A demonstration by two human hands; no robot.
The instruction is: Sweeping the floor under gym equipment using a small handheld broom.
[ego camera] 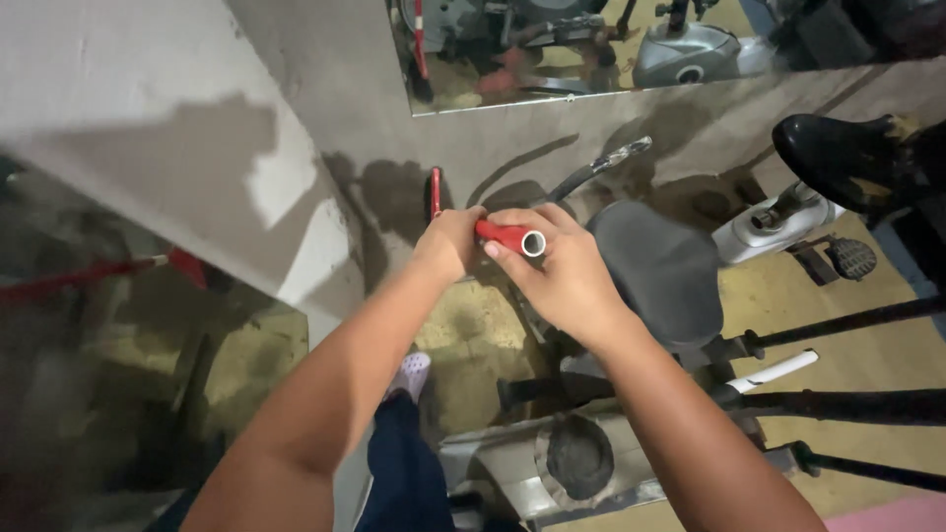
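Note:
A red tube with a bare metal open end (522, 239) is held level at the middle of the view. My left hand (448, 241) is wrapped around its left part. My right hand (557, 271) grips the tube near the open end, thumb on top. A thin red bar (435, 191) rises just behind my left hand, close to the grey wall. Below my arms stands a grey exercise machine body (552, 458), and a dark padded seat (662, 271) lies right of my right hand.
A grey concrete wall (148, 128) fills the left. A wall mirror (591, 49) at the top reflects gym machines. A white exercise bike with a black saddle (838, 158) and pedal stands at right. Black bars (847, 404) cross the lower right. My foot (412, 374) rests on the yellowish floor.

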